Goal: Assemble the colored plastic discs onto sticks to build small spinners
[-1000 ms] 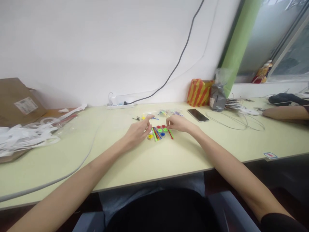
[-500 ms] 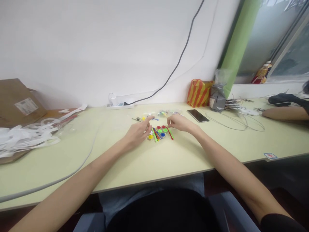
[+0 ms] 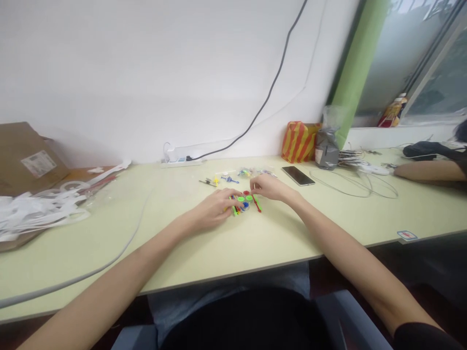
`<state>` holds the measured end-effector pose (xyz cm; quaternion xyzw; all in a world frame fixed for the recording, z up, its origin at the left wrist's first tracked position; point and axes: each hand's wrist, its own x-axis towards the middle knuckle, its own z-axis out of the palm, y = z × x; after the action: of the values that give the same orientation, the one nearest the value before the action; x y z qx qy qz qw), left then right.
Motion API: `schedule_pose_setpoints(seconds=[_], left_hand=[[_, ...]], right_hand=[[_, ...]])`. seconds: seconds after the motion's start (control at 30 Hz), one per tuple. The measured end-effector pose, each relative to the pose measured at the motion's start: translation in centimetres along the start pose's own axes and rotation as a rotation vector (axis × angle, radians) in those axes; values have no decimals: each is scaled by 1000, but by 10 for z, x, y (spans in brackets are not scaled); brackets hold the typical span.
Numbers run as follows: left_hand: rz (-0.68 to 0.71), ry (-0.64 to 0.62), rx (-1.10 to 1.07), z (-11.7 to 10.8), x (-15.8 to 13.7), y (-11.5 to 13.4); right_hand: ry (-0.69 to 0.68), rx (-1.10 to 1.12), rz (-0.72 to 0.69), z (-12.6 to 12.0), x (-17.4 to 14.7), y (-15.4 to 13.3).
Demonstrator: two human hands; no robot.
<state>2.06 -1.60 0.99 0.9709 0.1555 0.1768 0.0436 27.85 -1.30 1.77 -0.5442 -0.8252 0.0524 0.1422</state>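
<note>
A small cluster of bright plastic pieces lies on the table between my hands. In it are a red disc (image 3: 246, 193), green discs (image 3: 249, 198), a blue disc (image 3: 245, 206) and thin coloured sticks (image 3: 234, 210). My left hand (image 3: 209, 209) rests over the left side of the cluster, fingers stretched out and apart, touching the pieces and covering some of them. At the upper right of the cluster, my right hand (image 3: 268, 187) has its fingertips pinched together by the top of a red stick (image 3: 257, 204). What sits between those fingertips is too small to make out.
Behind the cluster lie a blue piece (image 3: 229, 180), a yellow piece (image 3: 216, 181) and clear bags (image 3: 251, 172). A phone (image 3: 298, 175) and striped bag (image 3: 299, 141) stand right. White strips (image 3: 40, 209) and a cable (image 3: 120, 253) lie left; another person's arm (image 3: 430, 171) rests far right.
My left hand has come down and nearer, from above the back of the cluster onto its left pieces, uncovering the blue and yellow pieces behind. My right hand has shifted slightly left.
</note>
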Motion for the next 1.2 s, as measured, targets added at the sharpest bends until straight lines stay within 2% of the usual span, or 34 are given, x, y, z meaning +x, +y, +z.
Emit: schedule_pose_setpoints(seconds=[0.37,0.57,0.7,0.83,0.93,1.2], left_hand=[[58,-41,13,0,-1,5],[9,-15,2,-3,-3,4],[-30,46,40,-3,-5,-4],[-105,117,109,0,-7,-20],[-224,140,151,2,-11,-35],[-464,146,179,5,-25,-73]], right_hand=[[-11,-46,2,2,0,-3],[13,-53,20,8,4,-2],[85,-76,8,19,6,-3],[222,-29,-29,31,8,-7],[290,23,-44,38,11,-11],[328,93,-65,43,15,-7]])
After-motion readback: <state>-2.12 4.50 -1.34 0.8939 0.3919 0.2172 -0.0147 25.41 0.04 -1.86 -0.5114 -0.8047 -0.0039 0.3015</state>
